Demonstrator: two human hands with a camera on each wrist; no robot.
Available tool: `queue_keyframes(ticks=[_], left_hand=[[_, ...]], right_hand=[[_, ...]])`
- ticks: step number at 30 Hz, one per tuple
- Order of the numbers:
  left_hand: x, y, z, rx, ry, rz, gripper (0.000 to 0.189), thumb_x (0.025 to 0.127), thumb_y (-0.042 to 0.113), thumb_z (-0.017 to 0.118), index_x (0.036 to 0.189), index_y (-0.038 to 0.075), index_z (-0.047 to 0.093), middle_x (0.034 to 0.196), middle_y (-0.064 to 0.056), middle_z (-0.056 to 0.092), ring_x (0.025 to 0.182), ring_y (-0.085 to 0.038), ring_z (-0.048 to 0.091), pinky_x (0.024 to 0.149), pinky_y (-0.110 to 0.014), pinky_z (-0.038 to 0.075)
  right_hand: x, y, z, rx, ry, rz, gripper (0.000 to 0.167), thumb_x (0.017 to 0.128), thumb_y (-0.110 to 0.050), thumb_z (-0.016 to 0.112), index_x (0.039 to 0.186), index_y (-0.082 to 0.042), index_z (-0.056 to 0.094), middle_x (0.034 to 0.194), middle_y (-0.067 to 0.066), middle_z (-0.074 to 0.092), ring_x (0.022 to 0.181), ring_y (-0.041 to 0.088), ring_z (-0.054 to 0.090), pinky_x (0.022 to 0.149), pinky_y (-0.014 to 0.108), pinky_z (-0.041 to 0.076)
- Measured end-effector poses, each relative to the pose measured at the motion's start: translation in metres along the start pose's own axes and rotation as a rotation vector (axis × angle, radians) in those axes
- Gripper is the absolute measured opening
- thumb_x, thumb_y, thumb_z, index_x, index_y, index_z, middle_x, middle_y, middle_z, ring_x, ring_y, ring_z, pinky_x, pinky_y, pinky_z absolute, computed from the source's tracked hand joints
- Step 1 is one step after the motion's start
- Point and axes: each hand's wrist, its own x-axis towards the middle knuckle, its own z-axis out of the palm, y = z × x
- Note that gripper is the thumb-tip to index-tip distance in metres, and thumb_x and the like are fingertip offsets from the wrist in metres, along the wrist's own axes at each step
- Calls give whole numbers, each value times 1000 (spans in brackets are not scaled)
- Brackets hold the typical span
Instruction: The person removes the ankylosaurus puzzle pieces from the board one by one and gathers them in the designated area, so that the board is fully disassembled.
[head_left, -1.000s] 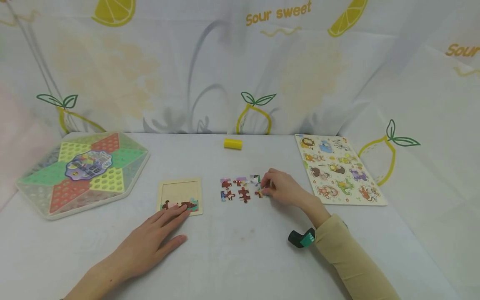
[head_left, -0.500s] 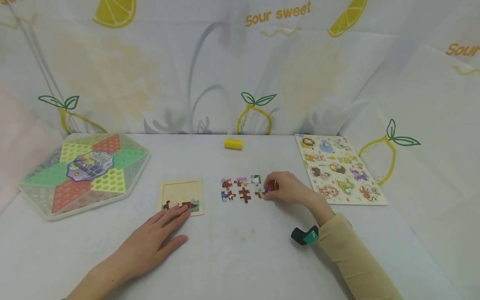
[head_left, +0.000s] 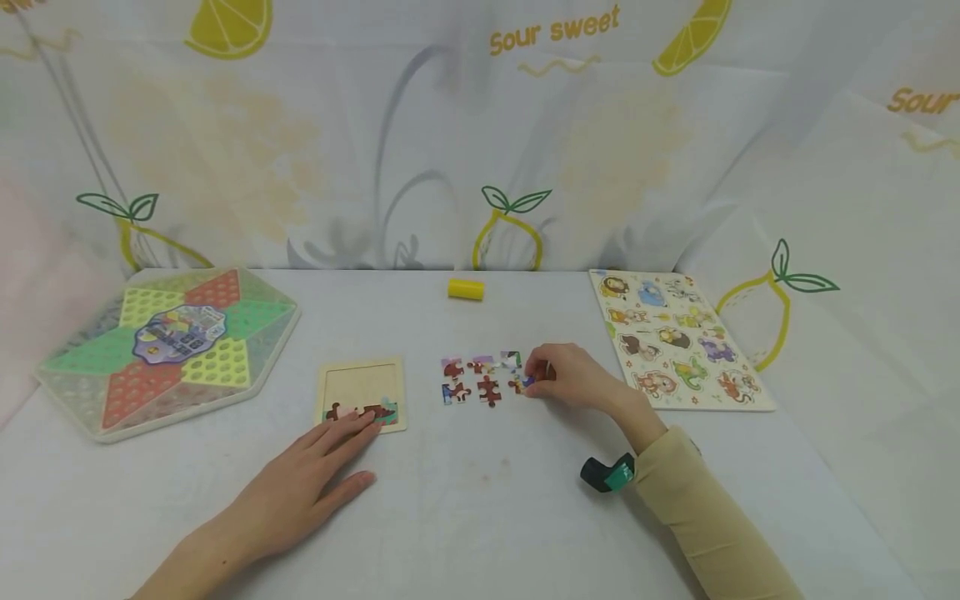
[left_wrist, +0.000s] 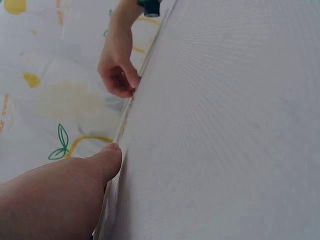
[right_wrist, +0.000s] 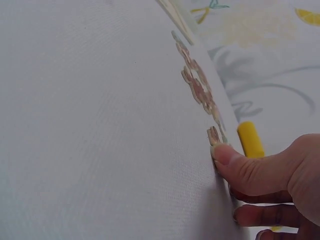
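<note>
My left hand [head_left: 300, 483] lies flat, its fingertips on the lower edge of a square wooden puzzle tray [head_left: 323, 379]. Brown and teal jigsaw pieces [head_left: 380, 411] fill the tray's bottom strip, partly covered by the fingers. Loose jigsaw pieces lie in two rows to the right, among them a brown piece [head_left: 489, 390]. At the right end of the lower row, my right hand [head_left: 573, 377] pinches a jigsaw piece [head_left: 527, 382] with thumb and fingertips. In the right wrist view, the thumb [right_wrist: 227, 156] presses on a piece's edge [right_wrist: 213, 135].
A yellow cylinder [head_left: 466, 289] lies behind the loose pieces. To the left sits a hexagonal Chinese checkers board [head_left: 168, 350]; an animal peg puzzle board [head_left: 678, 342] lies at the right. A lemon-print cloth [head_left: 450, 133] hangs behind the white table.
The right hand has drawn slightly back from the upper row and lower on the right-end piece, uncovering more of its purple part. The left hand stays put.
</note>
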Motion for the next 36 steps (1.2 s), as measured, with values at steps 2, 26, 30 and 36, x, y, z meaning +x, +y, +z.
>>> queue_keyframes(ticks=[2,26,30,36], left_hand=[[0,0,0,3,3,3,57,100,46,57,151,23,46,155,4,43,143,-32,40,109,-52,40],[1,2,1,10,-6,7,58,101,47,56,153,24,44,156,6,41,143,-29,40,110,-51,39],[0,2,0,8,0,-3,58,100,47,57,152,23,45,156,5,42,142,-30,41,109,-51,40],[1,2,0,-17,-3,-24,57,101,48,55,151,22,45,156,5,41,143,-29,40,111,-51,38]], right_hand=[[0,0,0,-2,-1,-16,16,87,-18,79,97,-12,68,83,-2,62,74,12,53,69,27,46],[-2,-2,-4,-8,10,-71,18,85,-15,81,99,-9,71,84,-2,62,75,11,54,68,26,46],[2,-13,4,2,147,-151,16,86,-10,78,100,-6,73,87,0,64,75,11,55,66,24,46],[19,-65,34,97,228,-256,15,91,-5,72,106,-4,73,93,1,66,80,13,58,69,22,51]])
